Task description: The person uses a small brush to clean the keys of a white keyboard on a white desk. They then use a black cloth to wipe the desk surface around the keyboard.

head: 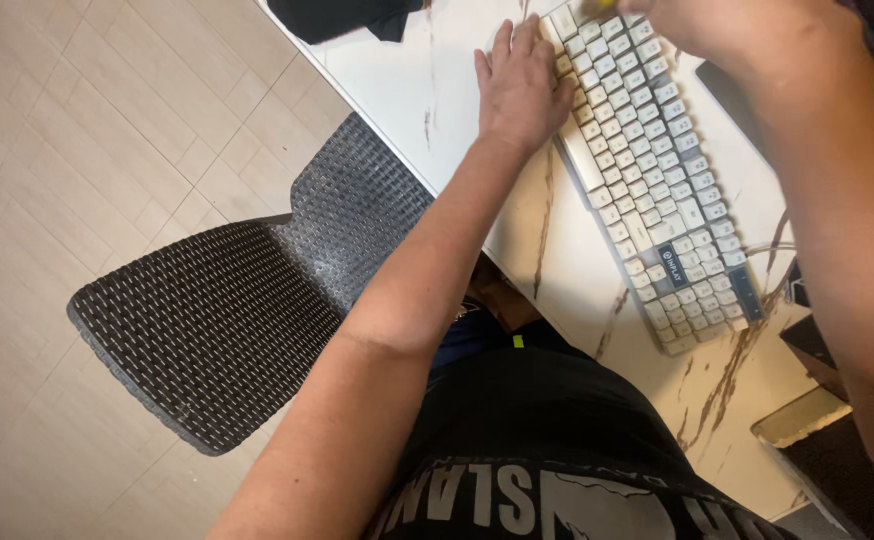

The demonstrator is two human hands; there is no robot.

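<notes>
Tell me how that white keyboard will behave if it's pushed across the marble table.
The keyboard looks like a rigid slab, so it should slide as one piece rather than flex. It lies flat, so tipping or rolling seems unlikely. The left hand braces its edge; the glossy table may let it skid.

The worktop [437, 90] looked like polished white marble with brown veins, smooth and faintly glossy. The keyboard [657, 190] had matt plastic keys in white and grey. The chair [247, 320] was dark woven wicker, rough-textured, above pale matt floor tiles [87, 130].
</notes>
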